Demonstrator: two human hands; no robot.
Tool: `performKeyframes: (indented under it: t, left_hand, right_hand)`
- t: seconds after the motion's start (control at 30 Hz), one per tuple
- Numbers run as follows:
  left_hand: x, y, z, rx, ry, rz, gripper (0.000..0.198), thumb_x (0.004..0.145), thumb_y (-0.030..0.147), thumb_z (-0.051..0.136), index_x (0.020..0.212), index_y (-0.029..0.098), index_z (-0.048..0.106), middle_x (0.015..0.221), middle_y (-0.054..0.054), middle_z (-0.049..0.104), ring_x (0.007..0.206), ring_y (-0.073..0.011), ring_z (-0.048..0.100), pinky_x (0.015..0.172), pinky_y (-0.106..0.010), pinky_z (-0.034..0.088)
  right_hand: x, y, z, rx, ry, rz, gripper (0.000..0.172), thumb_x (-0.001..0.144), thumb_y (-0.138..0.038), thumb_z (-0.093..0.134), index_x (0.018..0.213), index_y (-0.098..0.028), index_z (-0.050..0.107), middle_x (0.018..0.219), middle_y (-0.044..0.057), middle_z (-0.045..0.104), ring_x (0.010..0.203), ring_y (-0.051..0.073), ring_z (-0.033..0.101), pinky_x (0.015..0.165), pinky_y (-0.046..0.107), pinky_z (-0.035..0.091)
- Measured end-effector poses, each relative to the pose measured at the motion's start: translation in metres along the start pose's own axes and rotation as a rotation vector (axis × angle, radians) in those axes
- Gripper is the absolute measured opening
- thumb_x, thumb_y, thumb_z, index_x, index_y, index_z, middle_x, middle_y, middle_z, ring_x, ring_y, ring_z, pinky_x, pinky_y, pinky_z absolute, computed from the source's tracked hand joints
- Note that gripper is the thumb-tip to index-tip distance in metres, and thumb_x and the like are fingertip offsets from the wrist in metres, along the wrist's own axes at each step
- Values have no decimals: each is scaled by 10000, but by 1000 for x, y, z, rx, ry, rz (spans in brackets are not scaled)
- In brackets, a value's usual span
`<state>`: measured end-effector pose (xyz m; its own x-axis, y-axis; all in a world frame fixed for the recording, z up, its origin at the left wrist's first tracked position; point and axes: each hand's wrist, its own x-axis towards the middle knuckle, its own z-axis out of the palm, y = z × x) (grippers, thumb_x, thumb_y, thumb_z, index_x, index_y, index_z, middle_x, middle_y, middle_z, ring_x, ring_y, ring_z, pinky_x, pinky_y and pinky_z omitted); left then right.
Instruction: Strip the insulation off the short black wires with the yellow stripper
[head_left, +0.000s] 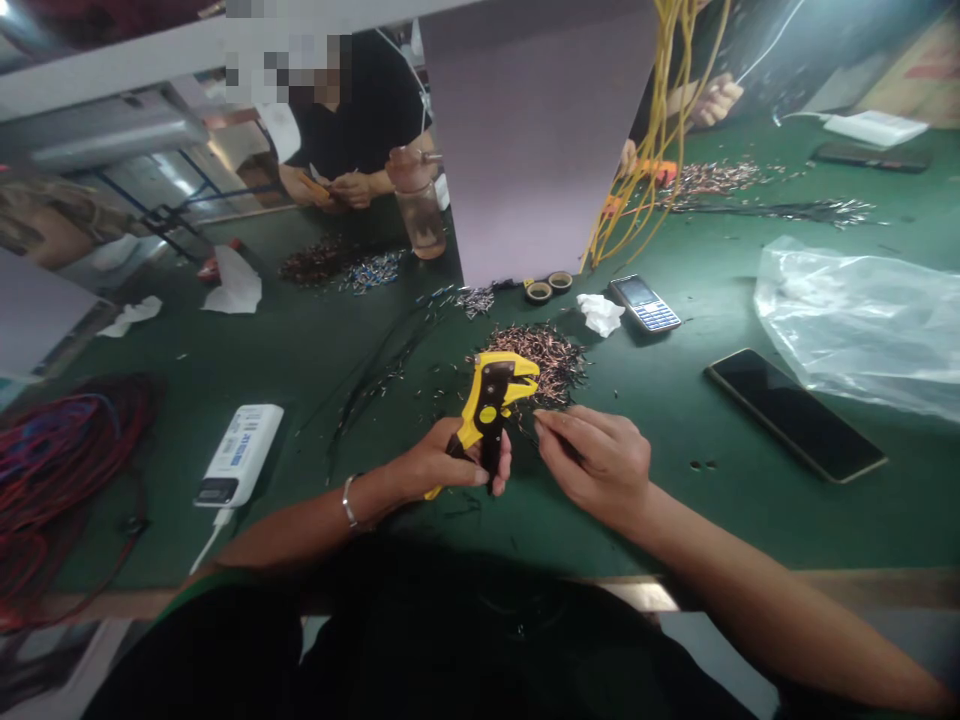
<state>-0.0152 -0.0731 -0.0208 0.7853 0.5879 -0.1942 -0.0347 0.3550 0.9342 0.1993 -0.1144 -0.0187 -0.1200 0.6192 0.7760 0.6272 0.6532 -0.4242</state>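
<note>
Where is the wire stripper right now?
In the head view, the wire stripper is near the centre, held in the left hand, with the pile of short wire pieces just beyond it.

wire pile (pixel 562 365) left, free tabletop (pixel 652 375) between right hand (pixel 600 455) and keypad phone (pixel 646 305)
</note>
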Motion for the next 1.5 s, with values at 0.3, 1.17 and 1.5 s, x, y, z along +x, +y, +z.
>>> performKeyframes:
  t: [0.3,1.17,1.5]
  left_hand:
    - [0,-3,0,96,-2,27,289,742,252,738,970,123,618,841,-68,675,722,-168,644,712,-314,502]
    - [2,-1,6,205,61,64,199,771,271,719,840,125,602,683,-38,660,621,-145,618,655,-295,510]
    - [1,-5,8,223,193,-43,262,754,302,762,773,138,559,525,10,624,448,-112,587,505,-243,504]
  right_hand:
    - [-5,-6,5,21,-27,-43,152,891,-90,562,907,-140,704,561,8,622,455,120,540,453,254,445]
    - [-15,-3,11,-75,-98,-166,174,878,-64,567,994,-118,685,634,35,645,521,147,554,490,301,468]
    - [-11,-5,11,-84,-97,-119,173,901,-70,533,867,-134,689,589,25,628,486,129,532,473,279,462]
